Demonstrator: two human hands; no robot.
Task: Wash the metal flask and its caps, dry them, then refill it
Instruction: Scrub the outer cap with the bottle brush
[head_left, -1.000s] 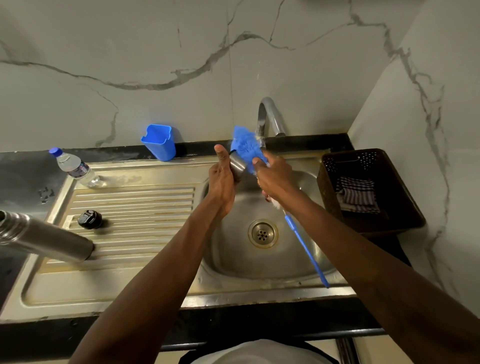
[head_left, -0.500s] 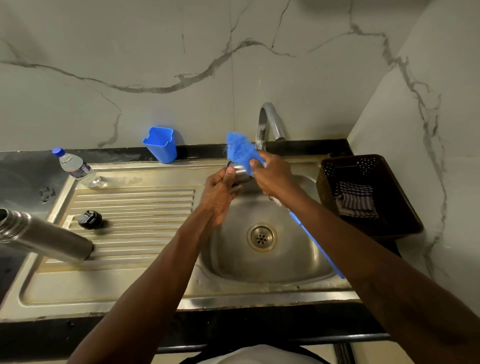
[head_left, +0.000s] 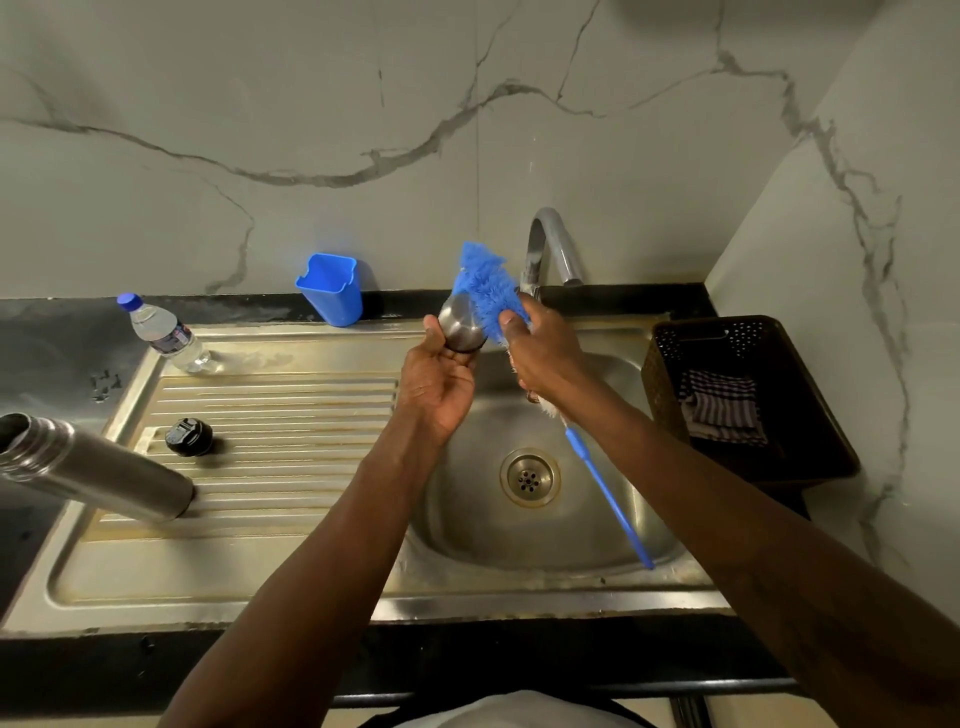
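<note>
Head view — steel sink (head_left: 467, 519), marble wall (head_left: 363, 104); left hand (head_left: 439, 387) grips metal cap (head_left: 460, 327), right hand (head_left: 545, 353) grips brush (head_left: 485, 291).

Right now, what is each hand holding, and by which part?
The left hand holds the metal cap by its side wall. The right hand grips the blue brush just below its bristles, with the handle hanging free.

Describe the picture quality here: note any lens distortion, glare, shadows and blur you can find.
Head view: the wide lens bows the front edge of the sink and leans the metal flask. Soft glare lies on the basin and on the metal cap in the left hand. A faint shadow falls beside the blue holder. The bristles of the brush in the right hand look slightly smeared.
</note>
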